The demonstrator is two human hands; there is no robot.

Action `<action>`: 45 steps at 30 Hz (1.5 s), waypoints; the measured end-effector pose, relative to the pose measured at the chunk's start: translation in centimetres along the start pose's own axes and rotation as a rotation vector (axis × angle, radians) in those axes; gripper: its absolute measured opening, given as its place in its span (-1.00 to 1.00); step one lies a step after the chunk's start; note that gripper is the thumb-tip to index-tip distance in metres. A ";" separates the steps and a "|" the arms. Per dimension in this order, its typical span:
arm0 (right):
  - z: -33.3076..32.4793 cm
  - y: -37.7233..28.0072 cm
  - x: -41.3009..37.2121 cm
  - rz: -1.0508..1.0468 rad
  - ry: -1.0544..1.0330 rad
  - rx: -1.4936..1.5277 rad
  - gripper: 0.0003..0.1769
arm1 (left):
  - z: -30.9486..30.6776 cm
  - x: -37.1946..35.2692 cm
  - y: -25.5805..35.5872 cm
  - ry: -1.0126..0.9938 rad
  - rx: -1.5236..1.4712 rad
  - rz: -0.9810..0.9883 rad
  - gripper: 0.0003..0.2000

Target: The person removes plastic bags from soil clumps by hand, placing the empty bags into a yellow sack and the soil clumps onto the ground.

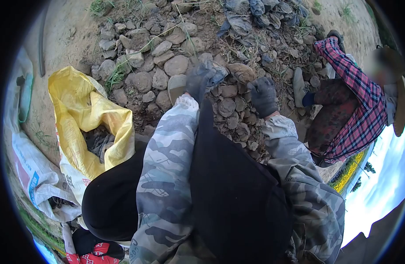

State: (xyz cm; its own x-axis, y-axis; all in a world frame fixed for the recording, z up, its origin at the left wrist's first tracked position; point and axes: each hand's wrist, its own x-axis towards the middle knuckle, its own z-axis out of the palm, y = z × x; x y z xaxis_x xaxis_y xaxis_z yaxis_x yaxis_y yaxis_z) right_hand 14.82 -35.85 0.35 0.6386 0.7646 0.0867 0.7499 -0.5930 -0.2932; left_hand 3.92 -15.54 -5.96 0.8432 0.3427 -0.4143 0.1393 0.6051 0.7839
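Note:
Both of my hands wear dark, dirty gloves and reach over a heap of stones (176, 65). My left hand (197, 81) is closed on a crumpled grey plastic scrap (215, 72). My right hand (263, 97) is beside it, fingers curled down close to a brown stone (241, 73); whether it holds anything is hidden. By my left knee stands an open yellow-lined sack (72, 92) with dark grey scraps (99, 143) inside.
A white sack (31, 165) lies at the far left. Dark plastic scraps (244, 20) lie on the heap's far side. On the right crouches a person in a plaid shirt (361, 97). Another person in red (94, 253) is at the bottom left.

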 end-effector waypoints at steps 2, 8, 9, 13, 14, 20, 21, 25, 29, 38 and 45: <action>0.8 0.9 -0.5 -0.012 -0.020 -0.161 -0.89 | 0.2 0.2 0.2 0.006 -0.113 -0.083 -0.72; 1.3 2.3 -1.5 0.064 -0.072 0.012 -0.81 | 0.3 -0.1 -0.4 -0.008 -0.141 -0.084 -0.72; 1.0 2.2 -1.5 0.064 -0.062 0.003 -0.81 | 0.2 0.2 -1.5 -0.021 -0.186 -0.053 -0.72; 0.3 0.1 -0.3 0.124 0.089 0.304 -0.83 | -2.0 0.7 -3.3 -0.119 0.636 0.600 -0.74; 1.2 1.1 -0.4 0.065 0.073 0.184 -0.86 | -1.8 0.7 -3.3 -0.127 0.637 0.608 -0.74; 1.4 1.4 0.3 0.188 0.136 0.343 -0.87 | -2.6 1.1 -3.9 -0.036 0.872 1.029 -0.71; 2.2 2.3 -0.2 0.191 0.145 0.340 -0.87 | -1.6 0.5 -2.8 -0.045 0.870 1.035 -0.71; 3.1 2.2 0.9 0.143 0.098 0.335 -0.75 | -0.9 0.3 -0.8 0.013 0.316 0.668 -0.75; 2.0 2.0 0.2 0.191 0.060 0.236 -0.75 | 0.7 -1.4 -0.6 -0.017 -0.111 0.288 -0.73; 0.9 -0.4 1.9 0.286 0.217 0.455 -0.95 | -2.7 1.3 -6.5 0.146 0.409 0.515 -0.74; 3.2 -4.7 2.9 -0.217 0.246 0.255 -0.85 | -1.5 0.4 -2.4 -0.169 0.513 0.363 -0.77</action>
State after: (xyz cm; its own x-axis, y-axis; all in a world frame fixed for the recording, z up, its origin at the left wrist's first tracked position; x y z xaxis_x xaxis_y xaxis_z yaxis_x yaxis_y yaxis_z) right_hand 12.56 -30.07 -1.06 0.5154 0.7638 0.3884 0.8248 -0.3193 -0.4666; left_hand 3.13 -15.81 -8.70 0.9474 0.3179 -0.0362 0.0256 0.0375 0.9990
